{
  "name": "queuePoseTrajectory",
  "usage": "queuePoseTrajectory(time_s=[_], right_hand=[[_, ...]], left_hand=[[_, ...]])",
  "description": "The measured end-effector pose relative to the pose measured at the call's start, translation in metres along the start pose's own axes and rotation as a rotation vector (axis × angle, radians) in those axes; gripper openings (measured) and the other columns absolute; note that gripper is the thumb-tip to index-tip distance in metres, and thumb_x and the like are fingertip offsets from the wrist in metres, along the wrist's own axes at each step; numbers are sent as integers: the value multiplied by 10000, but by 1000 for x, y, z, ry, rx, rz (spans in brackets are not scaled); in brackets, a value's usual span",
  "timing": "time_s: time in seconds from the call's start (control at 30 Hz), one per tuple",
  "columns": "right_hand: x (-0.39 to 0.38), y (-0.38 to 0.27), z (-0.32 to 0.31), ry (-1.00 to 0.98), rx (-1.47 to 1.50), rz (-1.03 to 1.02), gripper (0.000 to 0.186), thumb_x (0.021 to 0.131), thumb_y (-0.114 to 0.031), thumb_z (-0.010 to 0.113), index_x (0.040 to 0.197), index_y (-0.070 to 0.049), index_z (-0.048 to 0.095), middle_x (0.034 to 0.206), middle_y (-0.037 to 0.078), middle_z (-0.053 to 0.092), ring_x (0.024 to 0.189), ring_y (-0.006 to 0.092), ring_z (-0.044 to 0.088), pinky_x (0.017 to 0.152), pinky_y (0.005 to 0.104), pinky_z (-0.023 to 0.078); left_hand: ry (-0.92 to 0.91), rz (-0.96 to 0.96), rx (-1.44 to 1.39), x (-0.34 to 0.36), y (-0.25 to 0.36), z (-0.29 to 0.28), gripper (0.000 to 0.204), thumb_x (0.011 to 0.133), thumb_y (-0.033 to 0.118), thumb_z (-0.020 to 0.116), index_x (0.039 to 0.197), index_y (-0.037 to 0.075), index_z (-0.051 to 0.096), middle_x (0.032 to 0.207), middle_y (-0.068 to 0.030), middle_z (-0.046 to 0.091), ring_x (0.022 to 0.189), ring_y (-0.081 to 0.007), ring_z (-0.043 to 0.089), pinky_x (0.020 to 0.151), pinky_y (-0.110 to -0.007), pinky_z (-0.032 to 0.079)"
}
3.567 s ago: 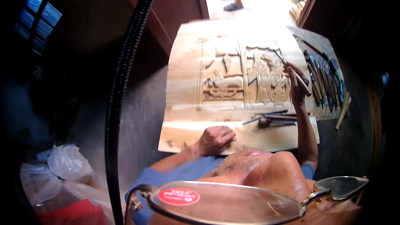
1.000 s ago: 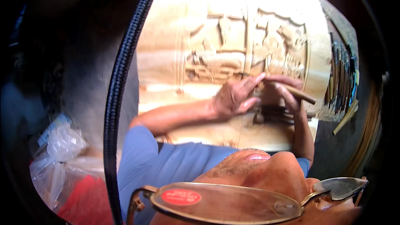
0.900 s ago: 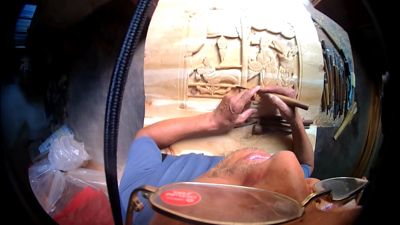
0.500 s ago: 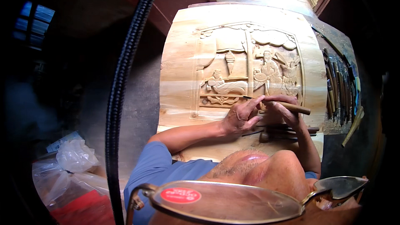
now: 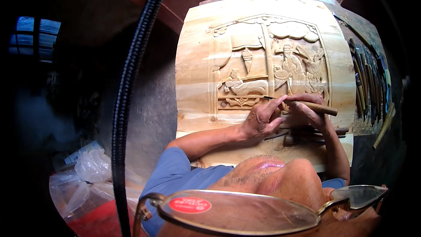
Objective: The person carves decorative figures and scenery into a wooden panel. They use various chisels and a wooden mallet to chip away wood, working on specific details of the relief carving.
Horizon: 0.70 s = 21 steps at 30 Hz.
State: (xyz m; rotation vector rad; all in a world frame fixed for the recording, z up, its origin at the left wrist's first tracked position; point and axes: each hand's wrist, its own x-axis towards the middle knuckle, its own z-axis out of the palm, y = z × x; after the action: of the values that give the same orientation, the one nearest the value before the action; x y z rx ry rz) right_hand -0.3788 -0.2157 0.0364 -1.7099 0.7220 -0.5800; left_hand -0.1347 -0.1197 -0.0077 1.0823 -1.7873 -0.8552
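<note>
The counter [image 5: 351, 26] stands in a dark room; daylight falls on its far end and on the pale floor beyond. A grey floor lies to its left, and a dim blue window [image 5: 37, 37] shows at far left. Crumpled clear plastic bags [image 5: 83, 180] lie on the floor at lower left, beside a red surface.

A large panel [image 5: 193, 61] of pale, unfinished wood covers most of the counter. Its face carries a relief carving [image 5: 267, 66]: figures, drapery and cloud shapes inside a raised arched border. The margins around the border are smooth and show straight grain. A row of chisels [image 5: 366, 83] with dark blades and wooden handles lies along the counter's right edge, just beside the panel. More tools [image 5: 315, 136] lie on the panel's near margin, partly hidden under the hands.

A black braided cable [image 5: 131, 83] crosses the view from top to bottom in the foreground. A spectacle frame [image 5: 245, 210] fills the lower edge.

The right hand [image 5: 307, 114] is closed around a chisel [image 5: 322, 108] with a round wooden handle; the handle end projects to the right. The left hand [image 5: 261, 120] rests on the panel at the lower edge of the carving, fingers partly curled and pressed against the blade end of the chisel. The tip meets the carving near its lower middle.
</note>
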Motion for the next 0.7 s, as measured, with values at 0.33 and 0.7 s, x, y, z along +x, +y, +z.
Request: queuePoseTrajectory(time_s=[0.33,0.7], right_hand=[[0,3,1,3,4,14,373,981,-220,657,1250,-4,798,1151,157,821,1050,247,787,944,384,609],[-3,3,3,34,16,5,328,1002,-189,685,1249,-9,802,1108,136,830,990,198,783,902,352,611]], left_hand=[[-1,-4,-18,-1,-2,0,850,897,-15,805,1666,65,452,1122,-115,728,758,-179,672,684,-336,567],[16,10,17,1,1,0,826,884,-2,813,1640,52,484,1119,-135,740,800,-221,697,729,-361,583]])
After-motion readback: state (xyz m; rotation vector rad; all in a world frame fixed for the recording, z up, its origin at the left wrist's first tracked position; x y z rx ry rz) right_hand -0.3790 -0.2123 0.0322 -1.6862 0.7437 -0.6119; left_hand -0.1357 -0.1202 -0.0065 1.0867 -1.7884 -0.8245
